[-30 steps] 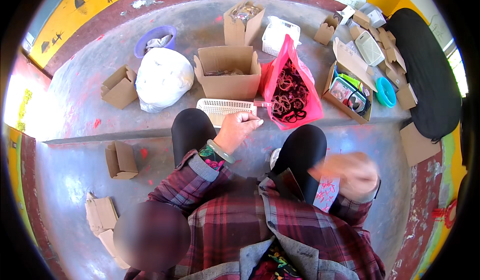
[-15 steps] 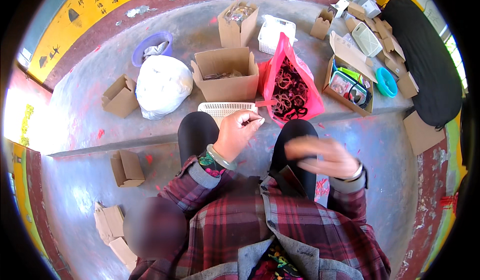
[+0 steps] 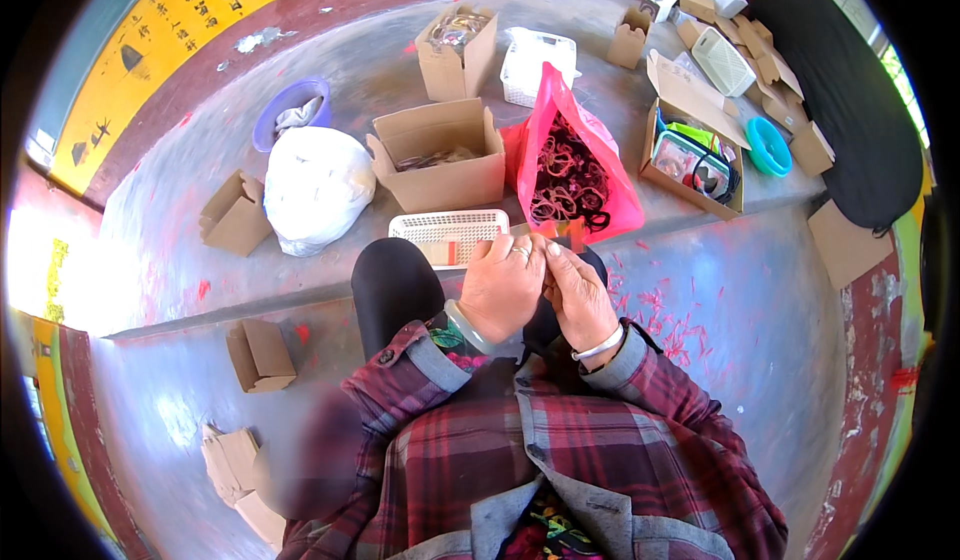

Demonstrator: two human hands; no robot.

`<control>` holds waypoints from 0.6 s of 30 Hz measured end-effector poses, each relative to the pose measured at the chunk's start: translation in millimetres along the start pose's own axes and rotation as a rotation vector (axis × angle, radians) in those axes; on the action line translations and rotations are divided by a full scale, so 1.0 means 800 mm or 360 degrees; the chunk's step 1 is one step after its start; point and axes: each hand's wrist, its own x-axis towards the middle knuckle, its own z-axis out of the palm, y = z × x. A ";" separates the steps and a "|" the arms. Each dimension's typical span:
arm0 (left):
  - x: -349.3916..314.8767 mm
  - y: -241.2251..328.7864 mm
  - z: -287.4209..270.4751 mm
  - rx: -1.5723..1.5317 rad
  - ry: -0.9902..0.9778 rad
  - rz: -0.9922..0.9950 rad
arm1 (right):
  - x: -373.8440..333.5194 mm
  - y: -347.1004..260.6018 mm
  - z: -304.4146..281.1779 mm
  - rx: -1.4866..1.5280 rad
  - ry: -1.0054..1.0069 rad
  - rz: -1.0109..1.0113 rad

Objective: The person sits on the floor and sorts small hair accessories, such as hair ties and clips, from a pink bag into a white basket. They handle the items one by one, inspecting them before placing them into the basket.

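My left hand [image 3: 503,288] and my right hand [image 3: 582,298] meet in front of me above my knees, fingertips pressed together. Between the fingertips they pinch a small orange piece [image 3: 560,231]; most of it is hidden by the fingers. Just beyond the hands lies a white slatted basket [image 3: 447,235] on the raised concrete step. Right of the basket stands an open pink plastic bag [image 3: 607,192] full of dark and brown elastic rings. A green bangle is on my left wrist, a silver one on my right.
An open cardboard box [image 3: 442,155] stands behind the basket, with a tied white sack [image 3: 312,188] and a purple bowl [image 3: 290,118] to its left. Another box of coloured packets [image 3: 690,160] sits right. Small folded cartons [image 3: 260,354] lie on the lower floor at left.
My right hand has swung in from the right side to join my left hand. The left hand has pulled back a little from the basket toward my knees.
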 end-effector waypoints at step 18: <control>-0.038 -0.069 0.042 -0.2266 -0.0293 -0.1326 | 0.065 -0.007 -0.034 -0.0897 -0.0374 0.0100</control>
